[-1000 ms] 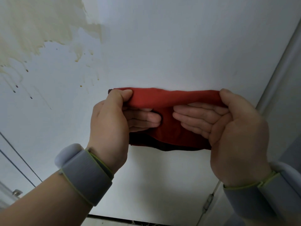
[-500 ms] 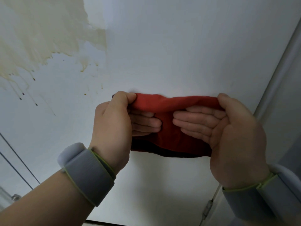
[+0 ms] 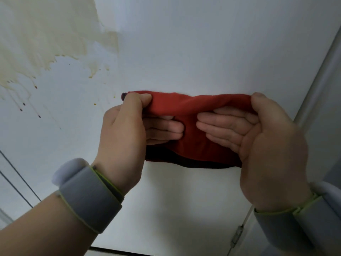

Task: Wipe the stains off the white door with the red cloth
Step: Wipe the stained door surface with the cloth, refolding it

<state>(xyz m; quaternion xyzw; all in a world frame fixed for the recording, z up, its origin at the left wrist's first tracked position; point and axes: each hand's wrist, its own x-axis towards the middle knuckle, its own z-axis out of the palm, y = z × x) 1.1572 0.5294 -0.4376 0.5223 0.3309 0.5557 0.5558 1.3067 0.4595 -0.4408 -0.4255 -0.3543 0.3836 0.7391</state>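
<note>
1. Red cloth (image 3: 193,130): folded into a wide band and held stretched between my two hands in front of the lower middle of the door. A darker layer shows along its bottom edge. Whether it touches the door I cannot tell.

2. My left hand (image 3: 121,137): pinches the left end of the cloth, with the thumb on the top fold at the corner. The fingers (image 3: 166,127) are curled across the face of the cloth that is turned to me.

3. My right hand (image 3: 271,145): pinches the right end the same way, thumb over the top fold. Its fingers (image 3: 225,124) lie together across the cloth and point at the left hand's fingertips. The two sets of fingertips are near each other but apart.

4. White door (image 3: 212,43): fills most of the view.

5. Stains (image 3: 46,37): a large yellowish-beige patch at the door's upper left, with ragged lower edges. Thin runs and small dark drops (image 3: 35,87) trail below it. All are up and to the left of the cloth, apart from it.

6. Grey wristband (image 3: 88,198): on my left wrist, edged in yellow-green.

7. Second grey wristband (image 3: 295,226): on my right wrist.

8. Hinge (image 3: 237,235): metal, at the door's lower right edge, below my right hand.

9. Door frame (image 3: 324,74): a pale strip running up the right side.
</note>
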